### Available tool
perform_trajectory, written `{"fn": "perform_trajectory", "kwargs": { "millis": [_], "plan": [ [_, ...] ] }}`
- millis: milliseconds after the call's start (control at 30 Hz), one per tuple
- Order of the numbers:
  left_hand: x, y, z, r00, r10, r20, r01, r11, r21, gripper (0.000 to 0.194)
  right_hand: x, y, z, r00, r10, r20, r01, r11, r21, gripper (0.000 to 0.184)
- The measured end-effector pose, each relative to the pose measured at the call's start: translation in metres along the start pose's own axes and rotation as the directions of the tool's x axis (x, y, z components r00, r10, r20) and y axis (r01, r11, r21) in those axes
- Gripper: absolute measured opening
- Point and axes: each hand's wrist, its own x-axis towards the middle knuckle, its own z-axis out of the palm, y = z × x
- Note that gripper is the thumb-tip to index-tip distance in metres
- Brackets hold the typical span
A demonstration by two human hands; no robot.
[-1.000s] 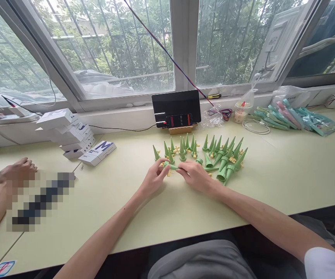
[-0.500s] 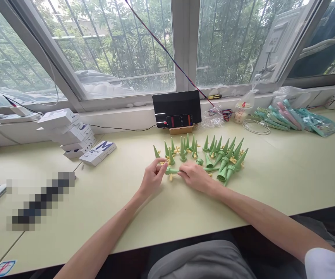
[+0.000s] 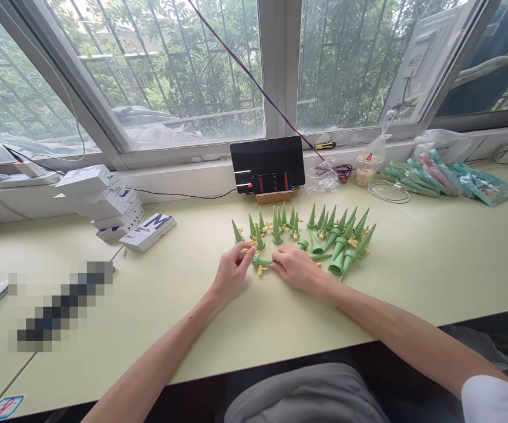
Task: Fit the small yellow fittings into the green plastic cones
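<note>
My right hand (image 3: 295, 267) pinches the narrow end of a green plastic cone spike (image 3: 264, 260), which lies on its side between my two hands, its collar towards the left. My left hand (image 3: 231, 271) is just beside that collar, thumb and fingertips drawn close together; a speck of yellow shows there, but I can't tell whether I'm holding it. A yellow valve piece (image 3: 261, 271) sits just below the collar, on the near side of my grip; whether it is joined to the spike isn't clear.

I judge that I'm at the collar end of this one spike, and the next move calls for a steady right pinch while the left fingers line up with the collar.

Beyond my grip stand upright spikes (image 3: 276, 229); right of it, more spikes (image 3: 336, 261) lean and lie together. Well to the left, a white carton (image 3: 148, 232) bears a big blue "M". Farther beyond, the phone (image 3: 272, 183) shows sideways digits, too small to read surely.
</note>
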Motion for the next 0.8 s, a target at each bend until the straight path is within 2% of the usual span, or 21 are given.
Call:
{"fn": "perform_trajectory", "kwargs": {
  "millis": [800],
  "plan": [
    [-0.0012, -0.0048, 0.0025, 0.998, 0.061, 0.028, -0.062, 0.996, 0.058, 0.037, -0.0008, 0.001, 0.0032, 0.999, 0.014, -0.051, -0.009, 0.995, 0.095, 0.012]
  ]
}}
